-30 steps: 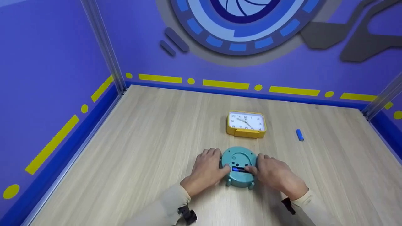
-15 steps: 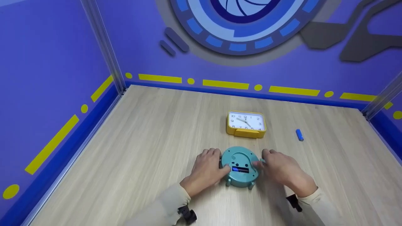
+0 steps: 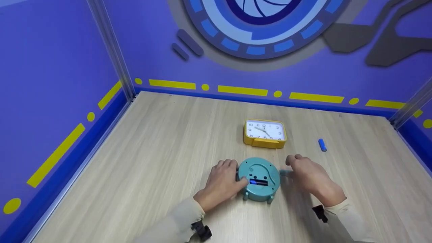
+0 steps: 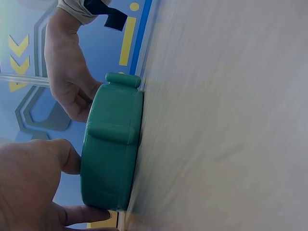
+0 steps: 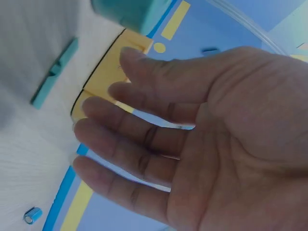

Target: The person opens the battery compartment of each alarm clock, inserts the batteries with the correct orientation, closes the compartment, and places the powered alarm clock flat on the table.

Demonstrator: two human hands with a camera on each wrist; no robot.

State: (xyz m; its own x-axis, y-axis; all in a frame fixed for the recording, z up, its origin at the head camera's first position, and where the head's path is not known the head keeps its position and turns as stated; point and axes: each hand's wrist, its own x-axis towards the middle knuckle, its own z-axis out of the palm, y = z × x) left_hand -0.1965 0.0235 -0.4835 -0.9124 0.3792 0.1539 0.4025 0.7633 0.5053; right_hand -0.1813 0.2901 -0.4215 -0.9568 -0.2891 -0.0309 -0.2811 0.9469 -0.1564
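A round teal alarm clock lies face down on the table, small feet toward me. Its battery slot is uncovered, with something blue, apparently a battery, at the left end. My left hand grips the clock's left side, thumb on the back near the slot; the left wrist view shows the clock's green side by the thumb. My right hand hovers right of the clock, its fingers loosely bent around nothing. Close by it on the table is a slim teal piece like a battery cover.
A yellow rectangular alarm clock stands behind the teal one, dial facing up. Farther right lies a loose blue battery. Blue-purple wall panels close off the back and sides of the wooden table.
My right hand has left the clock's right side and moved right, uncovering the slot's right end and the slim teal piece on the table. My left hand has stayed on the clock.
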